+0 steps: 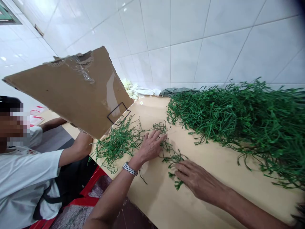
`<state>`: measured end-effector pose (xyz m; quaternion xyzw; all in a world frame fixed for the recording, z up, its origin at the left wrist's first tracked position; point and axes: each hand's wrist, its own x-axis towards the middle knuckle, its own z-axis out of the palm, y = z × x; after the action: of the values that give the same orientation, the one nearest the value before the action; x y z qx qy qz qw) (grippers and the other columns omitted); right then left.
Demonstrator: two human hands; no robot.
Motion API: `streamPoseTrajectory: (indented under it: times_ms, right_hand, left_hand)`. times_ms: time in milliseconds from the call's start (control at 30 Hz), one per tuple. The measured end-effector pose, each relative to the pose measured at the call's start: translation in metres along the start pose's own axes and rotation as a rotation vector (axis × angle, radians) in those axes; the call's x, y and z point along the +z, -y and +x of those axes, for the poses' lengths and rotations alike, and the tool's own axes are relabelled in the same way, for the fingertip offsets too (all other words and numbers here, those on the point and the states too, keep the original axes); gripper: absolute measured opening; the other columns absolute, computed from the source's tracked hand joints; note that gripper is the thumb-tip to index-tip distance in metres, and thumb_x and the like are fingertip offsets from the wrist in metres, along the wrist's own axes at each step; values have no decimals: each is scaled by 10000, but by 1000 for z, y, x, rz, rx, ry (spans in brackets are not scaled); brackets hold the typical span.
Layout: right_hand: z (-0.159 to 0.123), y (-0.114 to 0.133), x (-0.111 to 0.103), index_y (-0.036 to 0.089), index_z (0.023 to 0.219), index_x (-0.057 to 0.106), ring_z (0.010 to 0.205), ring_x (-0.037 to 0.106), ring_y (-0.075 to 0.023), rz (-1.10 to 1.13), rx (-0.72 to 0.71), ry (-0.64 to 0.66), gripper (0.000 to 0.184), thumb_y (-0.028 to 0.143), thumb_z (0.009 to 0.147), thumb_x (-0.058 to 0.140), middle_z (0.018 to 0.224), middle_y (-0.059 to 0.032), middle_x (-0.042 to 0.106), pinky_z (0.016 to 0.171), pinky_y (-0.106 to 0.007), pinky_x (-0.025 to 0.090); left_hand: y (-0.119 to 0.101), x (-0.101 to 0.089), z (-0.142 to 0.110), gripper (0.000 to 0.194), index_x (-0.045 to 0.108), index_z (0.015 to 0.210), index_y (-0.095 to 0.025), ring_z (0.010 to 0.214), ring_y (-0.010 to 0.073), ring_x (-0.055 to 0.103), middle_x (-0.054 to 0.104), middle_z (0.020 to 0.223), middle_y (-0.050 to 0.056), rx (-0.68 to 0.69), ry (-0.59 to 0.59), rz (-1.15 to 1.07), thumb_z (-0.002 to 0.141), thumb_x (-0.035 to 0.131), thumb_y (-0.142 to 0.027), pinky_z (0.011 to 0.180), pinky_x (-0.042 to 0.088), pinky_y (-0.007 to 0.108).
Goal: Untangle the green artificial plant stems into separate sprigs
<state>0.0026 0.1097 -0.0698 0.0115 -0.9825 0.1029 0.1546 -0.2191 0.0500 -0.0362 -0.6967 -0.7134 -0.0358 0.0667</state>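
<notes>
My left hand (152, 145), with a metal watch (130, 168) on its wrist, lies with fingers stretched out over a few thin green stems, which look like artificial flower stems. Lower right, my right hand (192, 177) has its fingers bent together on a small bunch of green stems (175, 157); green tips stick out past the fingers on both sides. A loose pile of the same stems (119, 143) sits left of my left hand. Along the wall on the right a much larger heap of green stems (221, 111) is spread out.
A brown cardboard sheet or box side (71, 92) stands tilted on the left, with a thin black wire frame (119, 113) at its lower corner. Behind it sits a person in a white shirt (30, 178). Pale small flowers (130, 88) lie by the tiled wall (186, 41). The tabletop (152, 108) is tan.
</notes>
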Motion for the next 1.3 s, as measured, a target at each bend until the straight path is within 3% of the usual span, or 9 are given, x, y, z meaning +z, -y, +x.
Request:
streamPoseTrajectory:
  times_ms: [200,333,467,600,700,833,967,1133,1300]
  right_hand:
    - [-50,21,-3,207,1088,549,940,533,-197,-27,79,-64,429,21,716,444,1022,-46,600,879,-371,429]
    - [-73,27,-11,194,1091,551,957,531,-203,-46,119,-113,478,-11,688,396,1030,-48,602,864,-354,434]
    - [-78,29,-22,175,1067,562,980,524,-197,-37,140,-89,498,-51,676,354,1057,-59,595,859,-341,444]
    - [-78,28,-26,163,1049,568,992,521,-202,-15,140,-10,400,-13,758,358,1079,-78,582,836,-347,468]
    - [-81,29,-28,149,1040,572,1000,519,-199,-5,135,13,385,-15,779,341,1074,-85,581,838,-353,474]
    - [-87,32,-33,143,992,592,954,538,-186,23,114,-10,360,-7,804,323,993,-92,597,820,-349,486]
    - [-93,34,-42,156,947,601,881,555,-165,70,127,-25,335,8,828,325,904,-82,602,810,-334,487]
    - [-110,39,-62,173,1115,556,1026,526,-203,104,206,27,409,17,802,344,1040,-91,598,907,-413,448]
    - [-133,49,-97,298,1218,488,1160,470,-216,265,253,188,438,193,794,506,1192,-29,556,951,-439,432]
  left_hand:
    - [42,12,8,202,618,938,-194,1103,244,452,570,1091,101,2,-32,6,797,480,-156,858,413,399]
    - [49,7,3,238,633,893,-169,1100,263,444,585,1054,120,-27,-106,-13,796,430,-93,866,394,431]
    - [21,-5,-1,277,565,1059,-134,1033,228,471,583,1036,121,26,-127,-87,834,404,-159,863,400,377]
    - [-27,-11,-9,377,499,1134,-176,890,214,516,589,978,81,245,71,-200,790,516,-328,784,406,356]
    - [-45,-4,-10,172,565,930,-169,762,201,530,583,808,68,188,152,-262,774,502,-202,713,400,338]
    - [-34,5,-7,197,564,736,-160,699,182,539,578,732,65,-8,62,-360,787,385,-95,627,396,290]
    - [-27,-1,-8,171,575,721,-164,668,145,556,595,693,27,-43,-9,-540,773,421,-111,591,407,236]
    - [-52,-6,-23,121,556,731,-155,610,121,556,589,648,18,-14,-75,-791,788,449,-144,567,437,218]
    - [-86,0,-41,121,556,743,-153,665,140,573,599,689,50,38,-177,-984,808,456,-138,625,464,260]
